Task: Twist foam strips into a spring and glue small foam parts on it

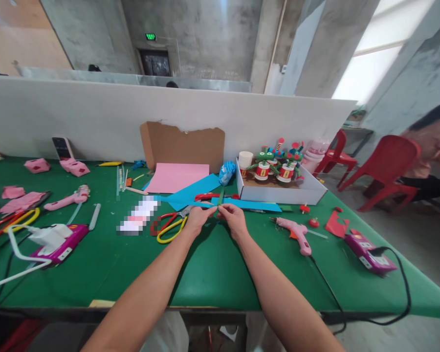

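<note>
fingers of both hands [217,211] pinch a green strip [221,196] above the green table [209,274]; concrete walls [212,39] behind

Bright window glare right, soft shadows under arms, edges stretched.

Head view from above, facing forward and down.

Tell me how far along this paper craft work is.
Several cup figures in the white box look done. The left hand and right hand pinch a narrow green strip, not joined to any figure. How much is left I can't tell, but blue paper lies loose and the glue gun rests unheld.
</note>
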`<action>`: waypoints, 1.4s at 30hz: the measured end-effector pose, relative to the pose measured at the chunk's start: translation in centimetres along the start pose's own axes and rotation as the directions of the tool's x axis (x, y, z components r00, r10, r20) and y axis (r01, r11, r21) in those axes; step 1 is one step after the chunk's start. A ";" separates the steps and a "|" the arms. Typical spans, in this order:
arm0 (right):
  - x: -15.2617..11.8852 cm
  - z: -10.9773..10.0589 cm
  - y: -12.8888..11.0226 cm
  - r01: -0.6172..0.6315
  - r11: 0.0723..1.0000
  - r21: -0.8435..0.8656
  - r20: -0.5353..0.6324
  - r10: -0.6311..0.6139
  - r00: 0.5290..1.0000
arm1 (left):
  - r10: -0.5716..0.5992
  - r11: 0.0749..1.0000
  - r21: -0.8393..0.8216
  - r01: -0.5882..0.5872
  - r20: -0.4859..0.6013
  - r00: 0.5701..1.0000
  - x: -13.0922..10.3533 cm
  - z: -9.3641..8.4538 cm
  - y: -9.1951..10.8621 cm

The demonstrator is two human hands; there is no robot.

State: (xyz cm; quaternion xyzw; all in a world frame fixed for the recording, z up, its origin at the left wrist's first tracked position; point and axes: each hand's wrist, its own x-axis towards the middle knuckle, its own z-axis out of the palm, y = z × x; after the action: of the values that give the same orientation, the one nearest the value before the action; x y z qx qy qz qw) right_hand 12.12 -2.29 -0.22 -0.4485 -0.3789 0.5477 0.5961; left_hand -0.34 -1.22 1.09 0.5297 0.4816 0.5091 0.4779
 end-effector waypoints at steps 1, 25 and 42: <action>0.0 0.0 0.0 -0.001 1.000 0.011 -0.006 0.001 1.000 | -0.017 1.000 -0.012 0.017 0.007 1.000 0.0 0.1 0.0; 0.7 -1.5 -2.2 0.211 0.956 -0.202 -0.093 -0.233 0.968 | -0.082 0.992 0.107 0.063 0.189 0.979 0.2 -1.1 0.6; 2.4 -6.6 -4.6 0.376 0.912 0.162 -0.456 -0.269 0.849 | -0.114 0.972 0.228 0.052 0.267 0.957 0.8 -3.1 -0.1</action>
State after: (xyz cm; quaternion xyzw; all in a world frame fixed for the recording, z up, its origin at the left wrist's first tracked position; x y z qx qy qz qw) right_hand 19.99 -0.73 1.98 -0.4090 -0.2400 0.3709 0.7985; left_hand -3.45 -0.36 1.14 0.6245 0.4844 0.3530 0.5008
